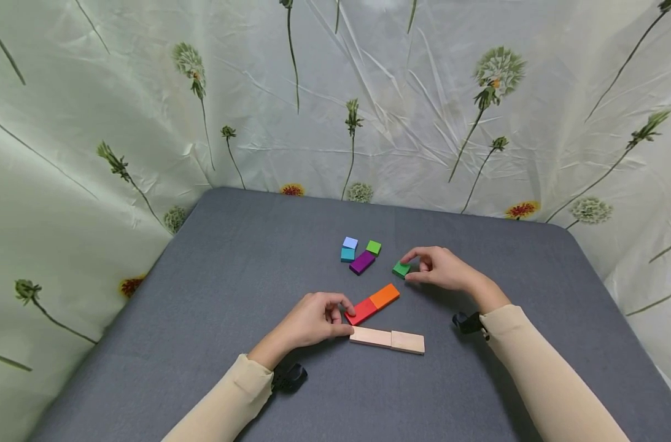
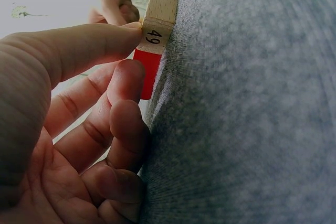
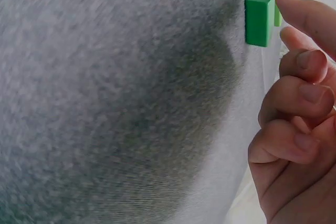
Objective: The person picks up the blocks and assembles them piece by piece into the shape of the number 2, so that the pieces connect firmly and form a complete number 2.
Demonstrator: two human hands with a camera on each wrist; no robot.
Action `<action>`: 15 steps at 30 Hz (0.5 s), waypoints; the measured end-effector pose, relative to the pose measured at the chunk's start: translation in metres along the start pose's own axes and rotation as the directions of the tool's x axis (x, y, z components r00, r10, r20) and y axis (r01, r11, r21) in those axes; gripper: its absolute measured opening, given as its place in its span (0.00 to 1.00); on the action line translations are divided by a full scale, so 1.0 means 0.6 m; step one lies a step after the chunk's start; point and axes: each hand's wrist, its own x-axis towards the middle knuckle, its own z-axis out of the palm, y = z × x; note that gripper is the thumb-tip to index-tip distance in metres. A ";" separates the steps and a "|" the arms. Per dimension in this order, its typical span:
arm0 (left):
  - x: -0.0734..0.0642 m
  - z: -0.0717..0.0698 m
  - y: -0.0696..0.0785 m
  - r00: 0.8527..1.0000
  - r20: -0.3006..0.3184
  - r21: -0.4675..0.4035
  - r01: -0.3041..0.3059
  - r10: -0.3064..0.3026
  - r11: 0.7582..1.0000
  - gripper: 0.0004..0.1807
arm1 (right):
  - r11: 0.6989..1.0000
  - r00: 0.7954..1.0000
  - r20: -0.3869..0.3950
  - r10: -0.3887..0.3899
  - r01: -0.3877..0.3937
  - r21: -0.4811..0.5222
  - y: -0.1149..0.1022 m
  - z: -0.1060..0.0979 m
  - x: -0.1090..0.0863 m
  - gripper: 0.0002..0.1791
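My left hand (image 1: 315,319) is at the left ends of two rows. Its index fingertip touches the red block (image 1: 361,312), and its thumb tip lies against the pale wooden block (image 1: 370,336), whose end bears a printed number in the left wrist view. The red block meets an orange block (image 1: 386,295); a second pale wooden block (image 1: 408,342) adjoins the first. Farther right, my right hand (image 1: 442,268) pinches the green block (image 1: 401,269) at its right side between thumb and index finger. In the right wrist view this green block (image 3: 258,20) stands close to the cloth, the other fingers curled below.
Beyond the hands, a purple block (image 1: 362,263), a light green block (image 1: 374,247), a teal block (image 1: 348,255) and a light blue block (image 1: 350,243) form a cluster. Grey cloth (image 1: 247,258) covers the table. A flower-print curtain (image 1: 324,147) hangs behind its far edge.
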 end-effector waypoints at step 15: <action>0.000 0.000 -0.001 1.000 0.002 -0.003 0.003 -0.003 1.000 0.11 | 0.996 0.996 -0.077 0.052 -0.057 -0.075 0.006 0.011 0.010 0.22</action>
